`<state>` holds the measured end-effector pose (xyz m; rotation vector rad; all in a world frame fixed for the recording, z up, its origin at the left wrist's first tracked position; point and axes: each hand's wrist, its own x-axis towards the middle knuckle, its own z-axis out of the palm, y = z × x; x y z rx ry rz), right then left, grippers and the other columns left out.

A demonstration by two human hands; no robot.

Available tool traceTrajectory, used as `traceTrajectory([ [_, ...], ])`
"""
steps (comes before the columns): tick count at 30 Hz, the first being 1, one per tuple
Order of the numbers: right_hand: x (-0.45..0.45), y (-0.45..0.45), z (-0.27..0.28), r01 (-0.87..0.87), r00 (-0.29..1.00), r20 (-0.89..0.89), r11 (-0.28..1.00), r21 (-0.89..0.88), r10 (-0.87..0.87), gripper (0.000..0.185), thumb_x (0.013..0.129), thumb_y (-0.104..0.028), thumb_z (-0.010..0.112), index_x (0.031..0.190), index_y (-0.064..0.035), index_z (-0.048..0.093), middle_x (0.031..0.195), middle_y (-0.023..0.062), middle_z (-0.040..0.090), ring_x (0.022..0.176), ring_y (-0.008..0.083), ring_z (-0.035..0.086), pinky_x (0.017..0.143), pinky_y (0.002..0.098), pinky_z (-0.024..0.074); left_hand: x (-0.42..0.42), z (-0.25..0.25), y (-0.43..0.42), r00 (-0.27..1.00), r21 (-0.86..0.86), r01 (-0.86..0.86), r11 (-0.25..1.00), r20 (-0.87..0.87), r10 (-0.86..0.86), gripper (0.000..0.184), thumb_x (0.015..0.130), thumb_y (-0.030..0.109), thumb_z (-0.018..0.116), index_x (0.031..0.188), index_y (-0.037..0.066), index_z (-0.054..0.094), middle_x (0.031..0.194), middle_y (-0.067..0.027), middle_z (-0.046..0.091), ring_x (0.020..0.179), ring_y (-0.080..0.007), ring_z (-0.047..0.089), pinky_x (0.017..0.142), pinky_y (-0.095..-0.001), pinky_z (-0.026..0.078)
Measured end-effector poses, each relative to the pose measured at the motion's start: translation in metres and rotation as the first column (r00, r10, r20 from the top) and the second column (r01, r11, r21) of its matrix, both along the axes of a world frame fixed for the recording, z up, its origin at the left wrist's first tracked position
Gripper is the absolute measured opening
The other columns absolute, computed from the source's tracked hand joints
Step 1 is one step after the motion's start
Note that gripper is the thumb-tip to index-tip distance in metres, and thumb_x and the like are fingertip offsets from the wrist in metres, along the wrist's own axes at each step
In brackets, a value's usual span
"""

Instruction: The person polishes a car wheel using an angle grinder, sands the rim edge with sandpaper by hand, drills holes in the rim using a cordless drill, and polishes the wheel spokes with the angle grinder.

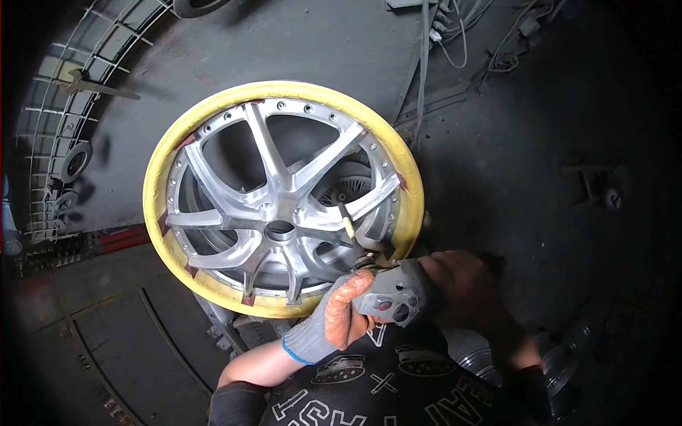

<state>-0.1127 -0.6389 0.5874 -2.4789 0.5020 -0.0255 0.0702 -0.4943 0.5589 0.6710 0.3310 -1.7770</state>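
A silver alloy wheel (285, 206) lies face up in front of me, its outer lip wrapped in yellow masking tape (153, 206). Dark red patches show at several spoke ends. My left hand (342, 312), in a grey glove with an orange coating, is closed around the front of a grey power tool (401, 291). Closed on the right side of the same tool is my right hand (462, 287), largely in shadow. A thin shaft with a pale yellow tip (348, 226) points from the tool over the wheel's lower right spokes. Whether the tip touches metal I cannot tell.
At the upper left, a wire mesh rack (67, 92) holds a wrench (103, 88) and several discs (76, 162). Cables (458, 35) hang at the top right. Shiny metal rims (558, 362) stand at the lower right, behind my right arm.
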Motion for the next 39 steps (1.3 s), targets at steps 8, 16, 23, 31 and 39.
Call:
traceTrajectory([
  [8, -0.015, -0.017, -0.004, 0.186, 0.977, 0.103, 0.983, -0.001, -0.185, 0.059, 0.058, -0.023, 0.077, 0.109, -0.0019, 0.057, 0.101, 0.0173, 0.063, 0.093, 0.0362, 0.063, 0.083, 0.0447, 0.0505, -0.023, -0.021, -0.044, 0.999, -0.011, -0.045, 0.999, -0.004, 0.045, 0.043, 0.094, 0.036, 0.056, 0.121, 0.003, 0.051, 0.113, -0.0123, 0.062, 0.098, -0.0246, 0.064, 0.079, -0.0398, 0.054],
  [16, -0.031, -0.013, -0.021, 0.216, 0.964, 0.114, 0.955, 0.203, -0.242, 0.064, 0.058, -0.023, 0.080, 0.114, -0.0037, 0.058, 0.101, 0.0167, 0.065, 0.093, 0.0363, 0.065, 0.083, 0.0433, 0.0518, -0.029, -0.026, -0.029, 0.998, -0.082, 0.012, 0.997, 0.063, -0.007, 0.046, 0.096, 0.042, 0.052, 0.124, 0.005, 0.049, 0.110, -0.0102, 0.062, 0.091, -0.0188, 0.064, 0.070, -0.0305, 0.054],
  [23, -0.021, 0.019, -0.036, 0.286, 0.924, 0.162, 0.908, 0.305, -0.345, 0.074, 0.057, -0.024, 0.086, 0.120, -0.0016, 0.055, 0.104, 0.0166, 0.065, 0.095, 0.0323, 0.066, 0.083, 0.0394, 0.0521, -0.018, -0.015, -0.005, 0.938, -0.193, 0.095, 0.977, 0.345, -0.023, 0.044, 0.098, 0.029, 0.052, 0.127, -0.004, 0.045, 0.109, -0.0108, 0.057, 0.096, -0.0167, 0.061, 0.080, -0.0251, 0.053],
  [31, -0.033, 0.052, -0.061, 0.498, 0.800, 0.280, 0.847, 0.185, -0.531, 0.063, 0.061, -0.016, 0.083, 0.116, -0.0033, 0.055, 0.108, 0.0134, 0.062, 0.101, 0.0257, 0.063, 0.087, 0.0369, 0.0500, -0.058, -0.084, -0.031, 0.992, -0.316, -0.119, 0.941, -0.005, 0.123, 0.063, 0.086, 0.039, 0.069, 0.132, 0.004, 0.045, 0.115, -0.0053, 0.058, 0.106, -0.0142, 0.055, 0.092, -0.0285, 0.046],
  [39, -0.030, 0.057, -0.070, 0.541, 0.729, 0.099, 0.659, 0.522, -0.677, 0.070, 0.067, -0.016, 0.079, 0.126, -0.0006, 0.045, 0.120, 0.0149, 0.053, 0.111, 0.0246, 0.055, 0.094, 0.0374, 0.0448, -0.065, -0.071, -0.061, 0.997, -0.388, -0.044, 0.921, 0.039, 0.064, 0.075, 0.087, 0.056, 0.058, 0.135, 0.001, 0.042, 0.132, -0.0140, 0.051, 0.120, -0.0249, 0.052, 0.103, -0.0402, 0.042],
])
